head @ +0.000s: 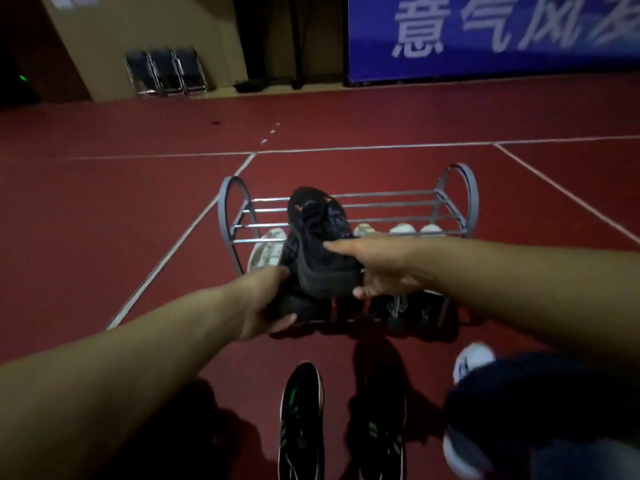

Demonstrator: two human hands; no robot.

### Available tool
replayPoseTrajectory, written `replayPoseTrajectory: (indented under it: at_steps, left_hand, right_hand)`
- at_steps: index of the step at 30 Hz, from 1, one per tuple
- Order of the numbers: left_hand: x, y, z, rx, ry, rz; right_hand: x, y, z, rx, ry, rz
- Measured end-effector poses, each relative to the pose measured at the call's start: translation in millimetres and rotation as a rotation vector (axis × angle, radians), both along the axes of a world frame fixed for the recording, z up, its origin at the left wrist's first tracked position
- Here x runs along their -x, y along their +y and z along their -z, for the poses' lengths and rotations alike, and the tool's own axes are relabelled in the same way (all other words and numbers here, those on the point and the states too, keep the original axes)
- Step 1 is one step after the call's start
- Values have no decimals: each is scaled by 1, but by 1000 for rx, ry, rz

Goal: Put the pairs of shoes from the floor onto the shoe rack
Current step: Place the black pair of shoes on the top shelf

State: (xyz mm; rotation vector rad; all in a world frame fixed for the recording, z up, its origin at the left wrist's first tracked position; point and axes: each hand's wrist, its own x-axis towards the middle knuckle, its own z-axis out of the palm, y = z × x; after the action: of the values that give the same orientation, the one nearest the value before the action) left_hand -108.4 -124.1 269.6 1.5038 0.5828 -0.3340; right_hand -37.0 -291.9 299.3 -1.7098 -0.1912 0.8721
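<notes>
Both hands hold a pair of black shoes (320, 247) over the front of the shoe rack (349, 216): the left hand (266, 299) grips the lower heel, the right hand (377, 268) pinches the upper one. Black shoes with green stripes (301, 424) wait on the floor (104, 209).

Red floor (104, 209) with white court lines (180, 237) carries a grey metal shoe rack (349, 216) at centre frame. Pale shoes (401, 229) sit on the rack's lower tier, a grey-white shoe (265, 249) at its 9 o'clock end. Dark shoes (412, 311) lie on the floor against the rack's 6 o'clock side (detail lost in shadow). Black shoes with green stripes (300, 420) lie at 6 o'clock. Folding chairs (166, 71) stand at 11 o'clock.
</notes>
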Motion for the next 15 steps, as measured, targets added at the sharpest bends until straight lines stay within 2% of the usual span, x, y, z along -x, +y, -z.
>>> replayPoseTrajectory:
  at_steps: [3,5,8,10,15]
  left_hand:
    - [-44,-6,-23,70,-96,-80]
    - [-64,4,-22,38,-142,-159]
    - [-80,34,-5,9,-158,-221]
    - [-89,50,1,73,-143,-285]
    - [-135,87,12,209,-132,-428]
  right_hand:
    - [-37,9,-21,-172,37,141]
    - [-62,12,-16,-216,28,247]
    - [-92,17,15,-152,-114,391]
    - [-112,26,31,-91,-170,445]
    - [-168,65,51,-67,-141,603]
